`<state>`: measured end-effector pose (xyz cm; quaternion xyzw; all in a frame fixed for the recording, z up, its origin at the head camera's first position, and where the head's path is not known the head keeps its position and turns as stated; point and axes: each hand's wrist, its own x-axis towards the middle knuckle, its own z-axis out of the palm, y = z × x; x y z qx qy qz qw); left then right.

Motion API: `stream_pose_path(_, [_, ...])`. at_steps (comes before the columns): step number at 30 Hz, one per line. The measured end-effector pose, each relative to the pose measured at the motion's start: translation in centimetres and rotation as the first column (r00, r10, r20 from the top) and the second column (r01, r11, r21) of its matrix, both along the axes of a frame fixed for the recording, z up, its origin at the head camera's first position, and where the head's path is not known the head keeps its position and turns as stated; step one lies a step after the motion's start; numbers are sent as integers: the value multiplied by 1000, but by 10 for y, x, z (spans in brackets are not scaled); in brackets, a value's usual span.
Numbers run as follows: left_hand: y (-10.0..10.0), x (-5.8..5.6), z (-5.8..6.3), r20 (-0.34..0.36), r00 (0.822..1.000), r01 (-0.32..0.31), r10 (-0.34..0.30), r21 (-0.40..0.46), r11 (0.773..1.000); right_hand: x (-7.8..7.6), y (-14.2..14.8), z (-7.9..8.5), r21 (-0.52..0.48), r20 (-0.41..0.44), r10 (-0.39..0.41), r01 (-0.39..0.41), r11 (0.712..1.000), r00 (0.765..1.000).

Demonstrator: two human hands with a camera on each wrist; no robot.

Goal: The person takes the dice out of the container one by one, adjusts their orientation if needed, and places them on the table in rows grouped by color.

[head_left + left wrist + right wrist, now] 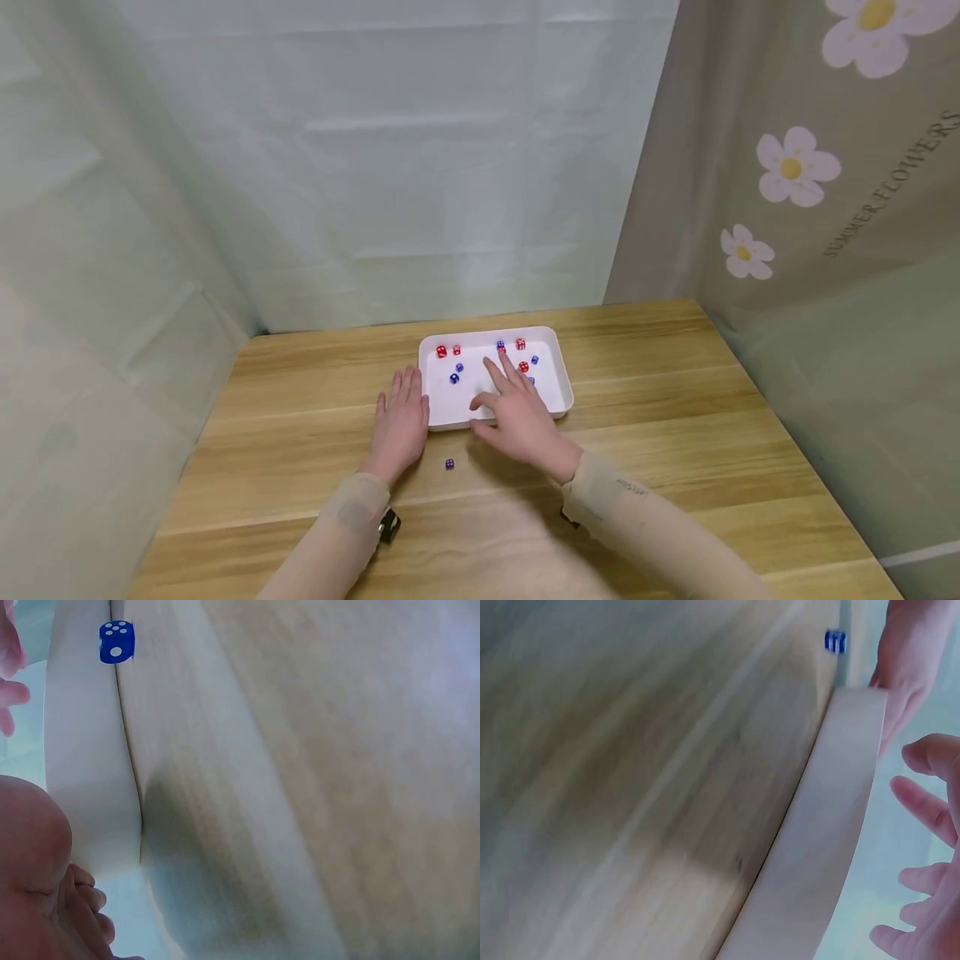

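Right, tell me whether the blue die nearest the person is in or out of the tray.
Out: the blue die lies on the wooden table, in front of the white tray, outside its walls.

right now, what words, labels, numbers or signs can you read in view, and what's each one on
"SUMMER FLOWERS": on the flower-printed cloth at the right.
Right sleeve: small dark lettering, too small to read surely.
Blue die outside the white tray: white pips, no lettering visible.
Black device by the left wrist: any marking too small to read.
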<state>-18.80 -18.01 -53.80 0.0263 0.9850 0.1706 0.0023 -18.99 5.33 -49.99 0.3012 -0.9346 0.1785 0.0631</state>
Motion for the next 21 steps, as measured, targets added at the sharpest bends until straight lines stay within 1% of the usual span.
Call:
stream_pose_path(9, [1,0,1,-10,1000,3,-3,3,1000,-18,22,1,2,-4,-104,104,995,995])
stream_pose_path(13, [1,0,2,-15,1000,3,-3,-1,1000,-25,30,0,4,-7,-135,135,991,991])
stream_pose_path(16, [1,1,3,-11,1000,1,-1,-4,1000,-30,35,-1,7,2,-148,148,989,989])
stream_pose_path(18, [1,1,3,0,1000,0,0,-11,1000,-32,39,-1,11,18,-160,159,987,987])
stream_pose_path(21, [1,2,4,21,1000,1,-1,-19,1000,-37,45,-3,12,16,-177,177,984,984])
